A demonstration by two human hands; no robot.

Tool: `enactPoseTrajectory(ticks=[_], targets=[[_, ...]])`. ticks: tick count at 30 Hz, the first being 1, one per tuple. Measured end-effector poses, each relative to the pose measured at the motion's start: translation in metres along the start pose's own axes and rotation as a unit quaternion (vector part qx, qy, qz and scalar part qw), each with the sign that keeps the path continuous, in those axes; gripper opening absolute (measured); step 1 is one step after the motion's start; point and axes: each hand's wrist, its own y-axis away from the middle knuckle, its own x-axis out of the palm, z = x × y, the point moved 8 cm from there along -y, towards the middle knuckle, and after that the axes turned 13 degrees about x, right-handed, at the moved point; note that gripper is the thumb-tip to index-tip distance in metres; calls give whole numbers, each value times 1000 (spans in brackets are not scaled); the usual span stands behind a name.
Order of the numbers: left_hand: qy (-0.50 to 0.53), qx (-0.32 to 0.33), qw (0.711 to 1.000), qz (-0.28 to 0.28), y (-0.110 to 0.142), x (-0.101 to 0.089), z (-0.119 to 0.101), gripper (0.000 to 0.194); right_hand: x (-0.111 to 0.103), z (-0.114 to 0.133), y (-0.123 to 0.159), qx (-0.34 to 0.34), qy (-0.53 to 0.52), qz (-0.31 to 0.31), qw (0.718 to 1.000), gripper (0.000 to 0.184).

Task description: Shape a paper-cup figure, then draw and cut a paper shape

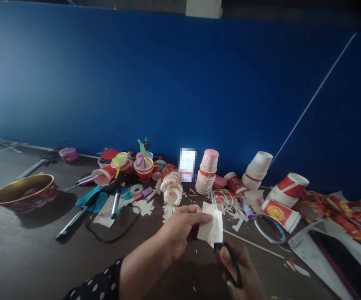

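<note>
My left hand [185,227] pinches a small piece of white paper [210,229] by its left side, holding it above the dark table. The fingers of my right hand [241,266] are wrapped round the black handles of scissors [237,271]. The scissors' blades point away from me and pass behind the paper, with the tips showing past its far edge. Beyond my left hand lies a craft of cut, layered paper cups [171,189] with fringed edges. A stack of paper cups [207,171] stands behind the paper, past scattered white scraps.
Left of my hands are a gold-rimmed bowl [27,193], a black pen [74,225], a tape roll [136,190] and decorated cups [143,166]. Right are a thin stick [255,243], a clear ring [269,229], white cups [257,168] and a phone [345,262]. A blue partition [168,83] stands behind.
</note>
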Motion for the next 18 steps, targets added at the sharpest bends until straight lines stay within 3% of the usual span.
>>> enactPoseTrajectory(ticks=[9, 18], targets=[[11, -13, 1000, -14, 2, -1, 6, 23, 2, 1, 3, -2, -34, -24, 999, 44], [-33, 26, 999, -14, -2, -5, -6, 22, 1, 4, 0, 2, -35, 29, 999, 42]])
